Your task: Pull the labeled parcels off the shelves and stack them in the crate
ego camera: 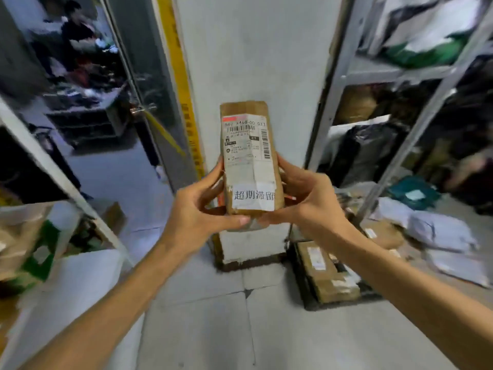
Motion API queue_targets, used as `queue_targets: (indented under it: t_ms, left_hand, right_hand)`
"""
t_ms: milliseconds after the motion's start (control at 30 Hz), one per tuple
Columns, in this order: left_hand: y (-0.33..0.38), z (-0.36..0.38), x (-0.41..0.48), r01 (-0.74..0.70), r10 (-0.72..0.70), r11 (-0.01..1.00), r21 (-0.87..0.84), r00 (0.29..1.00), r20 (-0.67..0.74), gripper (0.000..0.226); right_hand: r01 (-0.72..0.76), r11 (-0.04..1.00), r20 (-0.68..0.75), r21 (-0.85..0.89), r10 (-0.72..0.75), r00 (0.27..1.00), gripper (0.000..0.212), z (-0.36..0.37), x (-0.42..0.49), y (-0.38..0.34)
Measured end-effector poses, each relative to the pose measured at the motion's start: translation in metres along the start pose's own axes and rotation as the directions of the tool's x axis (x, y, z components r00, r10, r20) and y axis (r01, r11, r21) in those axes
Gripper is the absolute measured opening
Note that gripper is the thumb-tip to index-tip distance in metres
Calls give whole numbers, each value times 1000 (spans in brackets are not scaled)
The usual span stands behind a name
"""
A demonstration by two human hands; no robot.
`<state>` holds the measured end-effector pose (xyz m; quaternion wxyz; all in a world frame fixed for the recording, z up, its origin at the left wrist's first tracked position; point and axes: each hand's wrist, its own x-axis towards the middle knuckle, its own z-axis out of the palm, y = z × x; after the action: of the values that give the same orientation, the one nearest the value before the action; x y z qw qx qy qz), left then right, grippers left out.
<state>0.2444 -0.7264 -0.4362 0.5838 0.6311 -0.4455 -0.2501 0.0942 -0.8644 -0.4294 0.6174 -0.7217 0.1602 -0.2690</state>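
A narrow brown cardboard parcel (249, 145) stands upright in front of me, its white shipping label and a white sticker with printed characters facing me. My left hand (198, 209) grips its lower left edge, thumb under the bottom. My right hand (304, 201) grips its lower right edge, fingers behind the box. A dark crate (306, 297) sits on the floor at lower right and holds several brown labeled boxes (328, 273).
Grey metal shelves (384, 73) on the right carry black, white and green bagged parcels. More bags (440, 231) lie on the floor beneath. A shelf with boxes (32, 236) stands at left. A white pillar (253, 49) is straight ahead, a glass door (141, 108) left of it.
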Motion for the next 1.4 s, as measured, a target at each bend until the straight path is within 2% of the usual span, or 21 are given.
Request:
queue_targets:
  t_ms: [100, 167, 300, 467, 600, 700, 833, 933, 1000, 1133, 1400]
  left_hand:
    - [-17, 50, 56, 51, -40, 997, -53, 980, 197, 108]
    - [-31, 81, 90, 65, -45, 997, -48, 941, 337, 107]
    - [-57, 146, 158, 81, -45, 996, -38, 820, 571, 100]
    - [-85, 224, 243, 117, -38, 992, -48, 635, 772, 101]
    - [-102, 279, 301, 66, 20, 996, -58, 471, 882, 96]
    - [-122, 323, 336, 96, 9, 994, -48, 370, 929, 98]
    - [-147, 384, 364, 128, -34, 992, 0, 259, 965, 100]
    - [-165, 433, 376, 156, -56, 987, 27, 188, 981, 99]
    - [-180, 465, 380, 220, -97, 974, 59, 164, 982, 95]
    - [-215, 520, 383, 377, -204, 919, 117, 200, 958, 78]
    - [-331, 557, 389, 556, -386, 805, 207, 225, 895, 85]
  right_hand:
    - [-68, 996, -197, -53, 56, 979, 96, -52, -7, 20]
    - [-112, 990, -307, -86, 81, 948, 92, -82, -11, 34]
    - [-226, 967, -512, -117, 136, 848, 87, -135, -15, 61]
    - [-342, 931, -721, -128, 149, 676, 82, -188, 4, 92]
    - [-376, 924, -845, -64, 151, 514, 83, -223, 23, 116]
    - [-349, 937, -894, 18, 171, 413, 77, -250, 30, 136]
    - [-343, 933, -926, 108, 219, 306, 70, -294, 27, 170]
    - [-338, 929, -935, 148, 243, 259, 69, -332, 17, 201]
    - [-337, 926, -934, 172, 262, 242, 69, -359, 9, 223]
    - [-333, 909, -917, 252, 334, 217, 73, -404, -3, 270]
    - [-449, 803, -833, 391, 516, 197, 82, -441, 7, 384]
